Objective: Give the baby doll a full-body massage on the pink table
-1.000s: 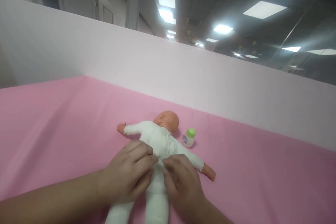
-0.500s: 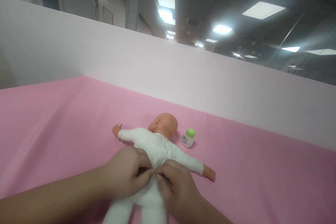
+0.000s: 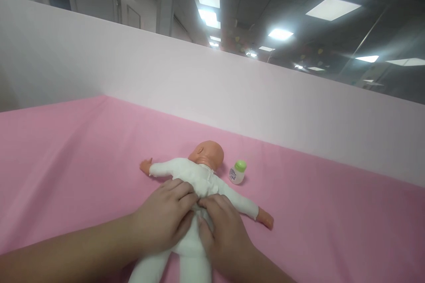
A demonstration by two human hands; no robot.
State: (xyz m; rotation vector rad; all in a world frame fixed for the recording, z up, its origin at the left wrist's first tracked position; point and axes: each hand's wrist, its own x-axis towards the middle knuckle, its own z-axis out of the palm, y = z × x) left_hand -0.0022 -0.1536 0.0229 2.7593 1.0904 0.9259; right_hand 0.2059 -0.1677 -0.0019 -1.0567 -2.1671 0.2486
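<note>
My left hand [image 3: 164, 221] lies flat with fingers spread on the doll [image 3: 202, 181], gripping nothing I can see; my right hand [image 3: 226, 234] presses beside it, fingers curled on the white suit. The doll lies face down at lower centre on the pink cloth [image 3: 66, 150], a small bottle [image 3: 238, 172] just right of its head.

The doll's [image 3: 199, 177] waist lies hidden under both hands, its legs cut off at the bottom edge. The label on the small bottle [image 3: 238, 172] is too small to read.

Two bare forearms entering from the lower left and bottom centre, left hand [image 3: 164, 221], right hand [image 3: 224, 230], no sleeves visible, seemingly no rings
</note>
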